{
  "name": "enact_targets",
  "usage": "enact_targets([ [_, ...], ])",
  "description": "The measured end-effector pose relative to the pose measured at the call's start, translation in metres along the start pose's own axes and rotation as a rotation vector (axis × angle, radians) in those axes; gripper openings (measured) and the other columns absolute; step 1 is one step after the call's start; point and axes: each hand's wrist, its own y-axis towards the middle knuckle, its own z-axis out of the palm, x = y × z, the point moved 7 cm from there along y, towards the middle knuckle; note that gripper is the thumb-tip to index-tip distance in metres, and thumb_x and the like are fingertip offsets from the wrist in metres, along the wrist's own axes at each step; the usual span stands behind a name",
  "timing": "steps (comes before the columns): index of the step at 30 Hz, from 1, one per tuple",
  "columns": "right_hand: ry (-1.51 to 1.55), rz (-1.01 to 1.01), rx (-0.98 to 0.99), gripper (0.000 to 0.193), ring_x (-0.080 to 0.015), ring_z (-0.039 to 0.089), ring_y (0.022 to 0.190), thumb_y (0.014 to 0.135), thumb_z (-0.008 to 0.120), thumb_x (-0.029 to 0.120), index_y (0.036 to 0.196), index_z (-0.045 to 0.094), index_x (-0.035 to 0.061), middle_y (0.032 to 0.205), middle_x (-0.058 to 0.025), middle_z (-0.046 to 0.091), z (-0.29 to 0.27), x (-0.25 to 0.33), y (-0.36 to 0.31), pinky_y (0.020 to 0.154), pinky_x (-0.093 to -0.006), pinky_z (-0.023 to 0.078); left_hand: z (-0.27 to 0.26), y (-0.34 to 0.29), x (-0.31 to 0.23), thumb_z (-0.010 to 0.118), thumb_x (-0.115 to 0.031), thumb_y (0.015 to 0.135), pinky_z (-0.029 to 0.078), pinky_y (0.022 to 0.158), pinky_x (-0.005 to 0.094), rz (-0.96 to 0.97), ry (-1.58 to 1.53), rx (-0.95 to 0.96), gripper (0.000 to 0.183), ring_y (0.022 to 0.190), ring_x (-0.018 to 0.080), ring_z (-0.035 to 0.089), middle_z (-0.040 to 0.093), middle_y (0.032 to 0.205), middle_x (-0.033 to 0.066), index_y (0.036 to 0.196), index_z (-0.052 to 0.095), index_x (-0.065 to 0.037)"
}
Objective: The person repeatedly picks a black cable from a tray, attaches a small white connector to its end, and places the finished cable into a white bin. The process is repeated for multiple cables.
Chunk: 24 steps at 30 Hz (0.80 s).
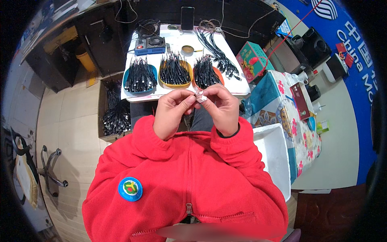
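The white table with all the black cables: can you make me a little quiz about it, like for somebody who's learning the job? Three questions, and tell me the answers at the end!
1. Pick one: what colour is the middle cable tray?
A blue
B yellow
C orange

2. True or false: the left hand and the right hand meet at a small pale piece.

3. Fill in the gap: from where the person sits, the brown box on the floor is to the ____ of the white table.

Key: 1. B; 2. true; 3. left.
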Motion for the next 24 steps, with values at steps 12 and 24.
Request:
enact_targets([
  [12,0.345,0.064,-0.030,0.007,-0.0123,0.063,0.075,0.083,0.064,-0.003,0.087,0.059,-0.0003,0.087,-0.0065,0.062,0.001,-0.019,-0.005,0.069,-0.0236,0.051,0.001,-0.004,0.013,0.056,-0.010,0.092,0.039,0.057,0.0197,-0.164,-0.211,0.040,0.015,0.065,0.0079,0.050,0.060,0.078,0.0045,0.100,0.061,0.002],
  [24,0.789,0.512,0.145,0.020,-0.0144,0.060,0.090,0.089,0.060,0.012,0.106,0.051,0.0039,0.095,-0.0059,0.060,0.013,-0.040,-0.019,0.078,-0.0265,0.048,0.006,-0.008,0.006,0.057,-0.007,0.091,0.034,0.050,0.0163,-0.207,-0.192,0.129,0.015,0.058,0.0040,0.046,0.062,0.076,0.0054,0.099,0.063,0.004],
])
